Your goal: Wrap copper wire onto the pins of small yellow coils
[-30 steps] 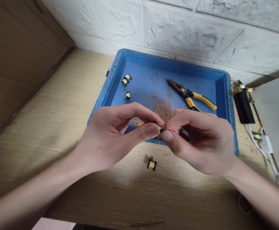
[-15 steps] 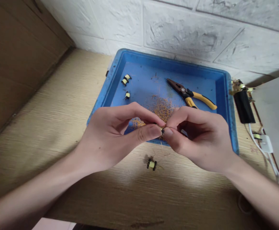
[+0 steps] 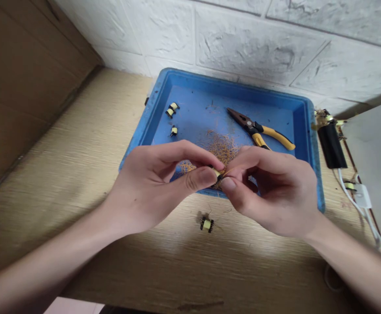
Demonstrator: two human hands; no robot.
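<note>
Left hand: the left hand (image 3: 154, 187) is closed at the fingertips, thumb and forefinger pinching a small coil.
Held coil: the small coil (image 3: 217, 175), yellow-wrapped with dark ends, sits between the two hands at the left fingertips, partly hidden by them.
Right hand: the right hand (image 3: 272, 187) has its fingers curled and its thumb and forefinger tips just beside the coil's dark end – whether they grip the wire there, I cannot tell.
Wire end: a thin wire (image 3: 231, 170) runs from the coil's dark end toward the right forefinger.
Tray: the blue tray (image 3: 236, 83) lies beneath and beyond both hands, which cover part of its near edge.
Clippings: a loose heap of wire clippings (image 3: 222, 147) lies in the tray just beyond the meeting fingertips.
Pliers: the pliers (image 3: 249, 124), with yellow and black handles, lie in the tray beyond the right hand, one handle partly hidden by it.
Coils in tray: a pair of coils (image 3: 171, 110) and a single coil (image 3: 174, 130) lie beyond the left hand.
Coil on table: a loose coil (image 3: 206, 224) rests on the wooden table (image 3: 111, 113), nearer the wearer than the fingertips – between the wrists.
Right side: a black cylinder (image 3: 332, 147) with a white cable (image 3: 347, 192) lies outside the tray, to the right of the right hand.
</note>
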